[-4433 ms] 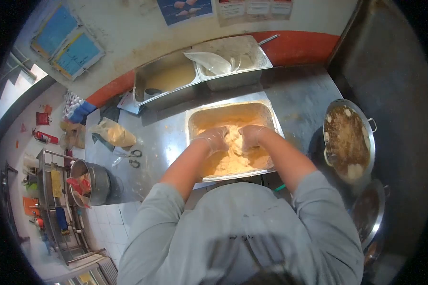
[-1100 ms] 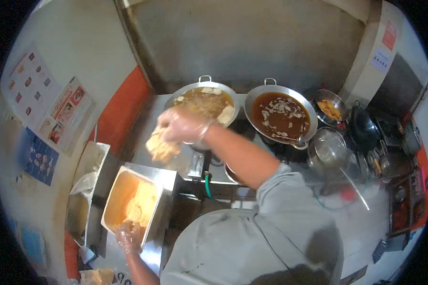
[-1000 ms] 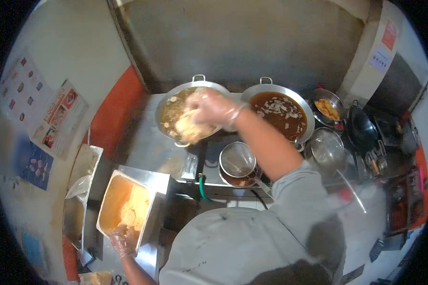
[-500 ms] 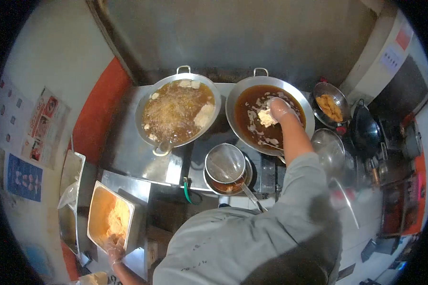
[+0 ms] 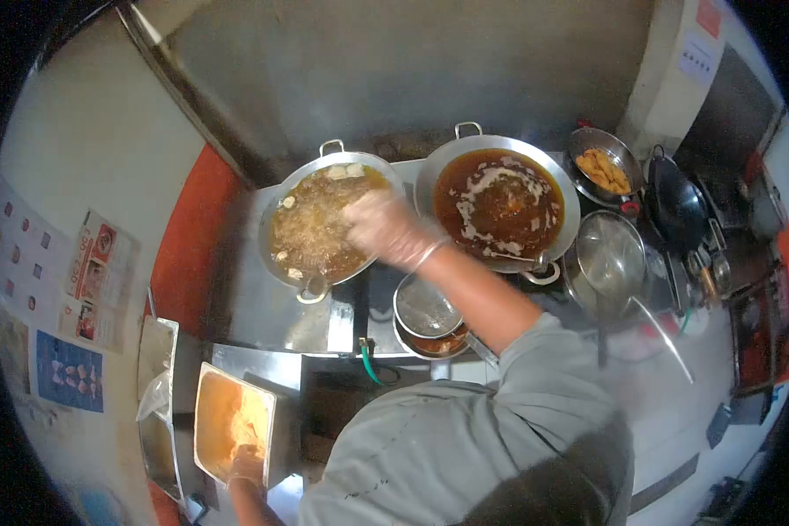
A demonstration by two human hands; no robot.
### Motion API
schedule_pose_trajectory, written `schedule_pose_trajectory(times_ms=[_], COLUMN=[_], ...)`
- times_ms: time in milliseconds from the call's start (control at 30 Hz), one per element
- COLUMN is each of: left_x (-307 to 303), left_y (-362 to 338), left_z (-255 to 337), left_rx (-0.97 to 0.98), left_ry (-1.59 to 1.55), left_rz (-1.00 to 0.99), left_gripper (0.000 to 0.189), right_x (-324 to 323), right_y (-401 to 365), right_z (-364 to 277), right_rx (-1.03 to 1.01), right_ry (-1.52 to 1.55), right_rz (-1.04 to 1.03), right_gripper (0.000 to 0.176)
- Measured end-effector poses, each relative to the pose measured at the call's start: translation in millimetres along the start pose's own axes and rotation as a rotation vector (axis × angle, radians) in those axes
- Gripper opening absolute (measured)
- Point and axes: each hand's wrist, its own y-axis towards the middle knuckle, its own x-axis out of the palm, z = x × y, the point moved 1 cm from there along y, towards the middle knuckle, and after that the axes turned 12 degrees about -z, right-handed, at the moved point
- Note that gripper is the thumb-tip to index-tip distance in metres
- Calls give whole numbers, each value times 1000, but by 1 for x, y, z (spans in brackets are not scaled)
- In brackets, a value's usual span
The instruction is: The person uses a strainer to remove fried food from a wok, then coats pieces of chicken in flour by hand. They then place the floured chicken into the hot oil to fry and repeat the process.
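Observation:
My right hand [image 5: 393,230], in a clear plastic glove, is over the right side of the left wok [image 5: 266,237]. Motion smears its fingers. Oil [image 5: 311,223] bubbles hard in that wok, with pale pieces [image 5: 345,172] floating near its far rim. The right wok [image 5: 426,188] holds darker oil with a broken ring of whitish foam [image 5: 475,195]. Down at the lower left, my left hand [image 5: 246,465], also gloved, reaches into a deep metal container [image 5: 276,430]. Its fingers are hidden against the orange-yellow battered food [image 5: 247,419] inside.
A fine-mesh strainer [image 5: 427,307] rests across a pot in front of the woks. At the right stand a bowl of golden fried pieces [image 5: 602,171], a large metal strainer [image 5: 612,254] and a black wok [image 5: 675,206]. A green hose [image 5: 367,361] hangs at the stove's front edge.
My right hand has swung left from the right wok to the left one, and the pale clump it held over the right wok no longer shows. My left hand stays at the container. The view has shifted.

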Motion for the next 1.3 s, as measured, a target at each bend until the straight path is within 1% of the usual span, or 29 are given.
schedule_pose_trajectory(times_ms=[33, 67, 100, 133, 167, 200, 233, 267, 300, 333, 367, 400, 433, 500, 633, 700, 767, 833, 867, 933, 967, 1033, 1067, 1100, 1167, 1200, 1267, 1300], left_x=[48, 33, -16, -70, -65, -57, -53, -97, -88, -76, -66, -66, -66, -71, -89, -95, -82, -73, -72, -91, -100, -110, -91, -80, -68, -67, -70, -63], left_y=[26, 20, -4, -50, -50, -48, -48, -90, -88, -77, -75, -79, -81, -84, -108, -114, -102, -92, -93, -104, -111, -122, -107, -94, -75, -70, -65, -56], left_z=[-68, -60, -9, 63, 56, 47, 42, 105, 90, 70, 54, 58, 56, 56, 79, 87, 75, 66, 65, 72, 75, 79, 67, 53, 32, 32, 23, 18], left_rx=[-54, -117, -187, -324, -327, -248, -169, -237, -243, -211, -180, -217, -219, -75, -63, -65, -68, 87, 91, 13, 17, 0, 25, 22, 123, 106, 50, 61], left_ry=[-152, -306, -451, -483, -487, -442, -398, -579, -589, -537, -487, -1022, -1040, -169, -249, -384, -438, -255, -263, -385, -390, -461, -510, -513, -639, -643, -605, -621], left_rz=[-59, -107, -143, -101, -98, -34, 31, -23, -19, -39, -61, 21, 24, 33, 27, 70, 34, -3, -4, -131, -134, -93, 36, 34, 187, 184, 299, 383], left_gripper=[49, 49, 49, 46, 46, 47, 48, 45, 45, 42, 39, 36, 36, 33, 32, 39, 39, 45, 45, 50, 50, 53, 47, 47, 43, 43, 43, 44], right_x=[22, 38, 45, 50, 80, 115, 223, 148, 117, 101, 97, 108, 122, 143, 177, 187, 195, 201, 206, 208, 209, 210, 210, 210, 209, 208, 205, 199], right_y=[19, 40, 58, 69, 85, 104, 120, 116, 127, 136, 140, 144, 144, 146, 152, 151, 155, 155, 157, 158, 156, 151, 147, 143, 135, 132, 123, 126], right_z=[-39, -83, -127, -170, -219, -275, -337, -350, -374, -396, -414, -434, -452, -482, -512, -510, -504, -492, -487, -479, -474, -466, -461, -455, -447, -443, -438, -438], right_rx=[-111, -151, -177, -294, -442, -465, -360, -538, -550, -573, -579, -592, -596, -592, -552, -517, -477, -424, -401, -372, -357, -339, -332, -324, -322, -323, -361, -365], right_ry=[-43, 229, 575, 680, 865, 746, 1331, 911, 911, 628, 321, 262, 234, 216, 166, 137, 120, 115, 118, 115, 117, 135, 149, 161, 196, 223, 299, 326], right_rz=[66, 151, 123, 15, 107, -198, -547, -343, -347, -695, -1024, -1143, -1186, -1221, -1272, -1277, -1273, -1262, -1258, -1246, -1244, -1237, -1234, -1231, -1212, -1193, -1148, -1129], right_gripper=[10, 9, 13, 18, 15, 13, 16, 23, 23, 22, 22, 21, 21, 21, 20, 20, 19, 19, 19, 18, 18, 18, 18, 18, 17, 17, 17, 16])
